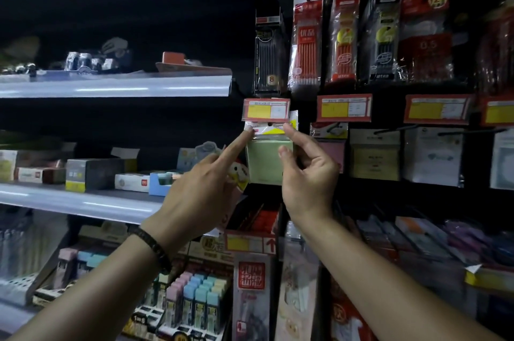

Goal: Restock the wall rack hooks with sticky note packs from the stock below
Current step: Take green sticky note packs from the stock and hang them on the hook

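A pale green sticky note pack (264, 162) hangs at the wall rack's leftmost hook, just under a red and yellow price tag (266, 109). My right hand (306, 173) pinches the pack, thumb on its front and index finger on the right of its header. My left hand (200, 190) has its index finger stretched out, touching the header's top left corner. Its other fingers curl round another pack (239, 173) with a white and yellow header. The hook itself is hidden behind the price tag.
On the hooks to the right hang a pink pack (331, 152), a yellow pack (374, 158) and a white pack (434, 155). Pen packs (306, 40) hang above. Shelves (111, 87) with boxes jut out on the left. Trays of stock (200, 296) lie below.
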A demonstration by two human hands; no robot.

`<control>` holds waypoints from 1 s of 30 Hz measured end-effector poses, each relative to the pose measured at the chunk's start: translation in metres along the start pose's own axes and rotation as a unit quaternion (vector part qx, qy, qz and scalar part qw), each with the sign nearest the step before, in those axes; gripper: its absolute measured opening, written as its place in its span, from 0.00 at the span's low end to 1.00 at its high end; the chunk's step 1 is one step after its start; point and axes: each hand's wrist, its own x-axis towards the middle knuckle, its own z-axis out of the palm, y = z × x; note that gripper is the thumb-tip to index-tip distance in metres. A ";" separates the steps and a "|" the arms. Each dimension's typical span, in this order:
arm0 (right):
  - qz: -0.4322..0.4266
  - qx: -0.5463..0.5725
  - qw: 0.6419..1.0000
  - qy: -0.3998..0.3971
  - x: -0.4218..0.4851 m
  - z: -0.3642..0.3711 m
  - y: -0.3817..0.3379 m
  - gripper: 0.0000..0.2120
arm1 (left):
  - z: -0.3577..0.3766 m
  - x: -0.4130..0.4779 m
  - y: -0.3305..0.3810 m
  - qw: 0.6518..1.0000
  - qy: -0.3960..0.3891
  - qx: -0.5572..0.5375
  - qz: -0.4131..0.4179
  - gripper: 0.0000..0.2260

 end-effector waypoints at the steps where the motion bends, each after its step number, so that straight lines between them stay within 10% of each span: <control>1: 0.003 0.005 1.000 0.002 -0.002 0.000 -0.001 0.18 | 0.000 -0.002 0.000 1.000 0.004 0.004 0.001 0.46; 30: 0.088 -0.085 0.992 0.014 0.029 0.011 0.017 0.11 | 0.012 0.043 -0.011 0.996 -0.046 0.067 -0.048 0.55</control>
